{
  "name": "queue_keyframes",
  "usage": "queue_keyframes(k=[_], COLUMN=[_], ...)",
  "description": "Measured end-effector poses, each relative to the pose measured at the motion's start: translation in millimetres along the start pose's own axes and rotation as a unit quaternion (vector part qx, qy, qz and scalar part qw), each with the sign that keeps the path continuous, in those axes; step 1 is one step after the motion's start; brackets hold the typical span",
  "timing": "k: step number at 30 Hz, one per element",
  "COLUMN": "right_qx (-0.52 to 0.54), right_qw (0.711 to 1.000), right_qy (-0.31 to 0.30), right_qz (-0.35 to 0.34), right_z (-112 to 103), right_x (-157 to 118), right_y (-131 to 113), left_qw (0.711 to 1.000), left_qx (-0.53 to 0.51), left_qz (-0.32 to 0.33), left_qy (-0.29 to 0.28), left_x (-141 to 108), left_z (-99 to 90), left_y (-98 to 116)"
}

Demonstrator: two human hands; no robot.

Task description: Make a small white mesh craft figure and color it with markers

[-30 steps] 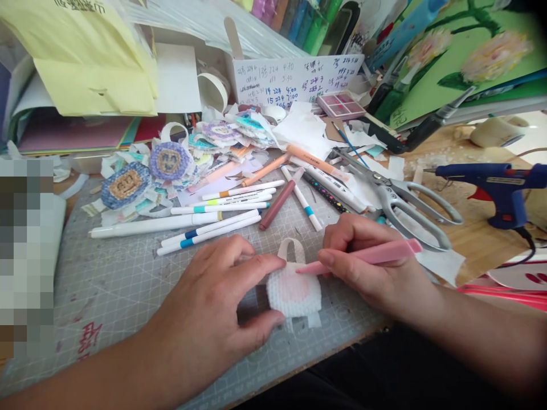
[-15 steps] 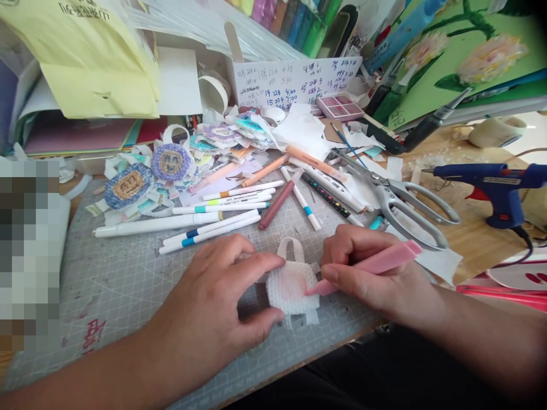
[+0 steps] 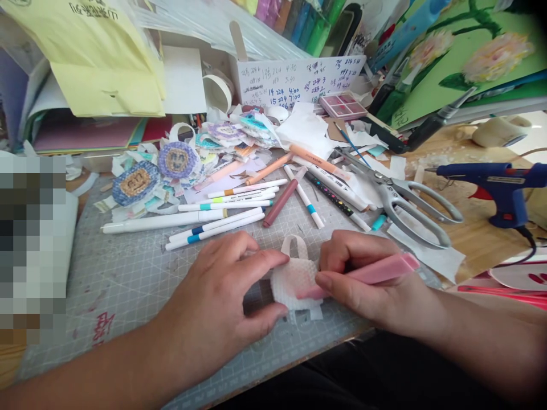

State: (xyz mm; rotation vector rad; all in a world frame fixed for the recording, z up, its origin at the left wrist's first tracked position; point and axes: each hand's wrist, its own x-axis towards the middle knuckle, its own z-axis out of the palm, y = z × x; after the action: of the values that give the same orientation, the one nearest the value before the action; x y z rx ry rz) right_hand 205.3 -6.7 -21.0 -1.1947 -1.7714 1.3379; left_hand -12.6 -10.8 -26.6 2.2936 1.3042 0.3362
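Observation:
A small white woven paper piece (image 3: 285,283) with a loop at its top and loose strips below lies on the grey cutting mat (image 3: 141,279). Its middle is tinted faint pink. My left hand (image 3: 233,290) holds its left side, index finger at the upper edge and thumb at the lower edge. In my right hand (image 3: 363,279) is a pink marker (image 3: 378,270), gripped like a pen, its tip touching the woven surface. The fingers of the right hand cover part of the piece's right side.
Beyond the hands lie several white markers (image 3: 226,228), a brown marker (image 3: 284,196) and grey scissors (image 3: 401,205). Finished-looking woven badges (image 3: 135,182) sit at the left. A blue glue gun (image 3: 499,182) rests at the right, near the pink palette (image 3: 344,106).
The pink marker's tip has moved left across the woven piece, and my right hand has shifted slightly left with it. The whole view has moved a little.

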Motion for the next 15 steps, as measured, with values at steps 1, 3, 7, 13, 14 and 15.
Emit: queue_keyframes(k=[1,3,7,13,14,15], right_qx=[0.003,0.012,0.072,0.04,0.022,0.008], right_qw=[1.0,1.0,0.995,0.998,0.999,0.999], right_qy=[0.004,0.017,0.067,0.019,0.015,0.017], right_qz=[-0.002,0.004,0.006,0.039,0.041,0.038], right_z=[-1,-3,-4,3,4,5], right_x=[0,0,1,2,3,4], right_y=[2,6,13,1,-1,-3], left_qw=[1.0,1.0,1.0,1.0,1.0,1.0], left_qx=[-0.001,-0.002,0.0,0.004,0.003,0.002], left_qz=[-0.001,-0.002,-0.002,-0.002,-0.002,-0.002], left_qy=[-0.002,-0.003,-0.001,0.001,0.001,0.002], left_x=[0,0,0,-1,-1,-1], left_z=[-0.1,-0.1,0.6,0.4,0.2,0.2], left_y=[0,0,0,1,1,1])
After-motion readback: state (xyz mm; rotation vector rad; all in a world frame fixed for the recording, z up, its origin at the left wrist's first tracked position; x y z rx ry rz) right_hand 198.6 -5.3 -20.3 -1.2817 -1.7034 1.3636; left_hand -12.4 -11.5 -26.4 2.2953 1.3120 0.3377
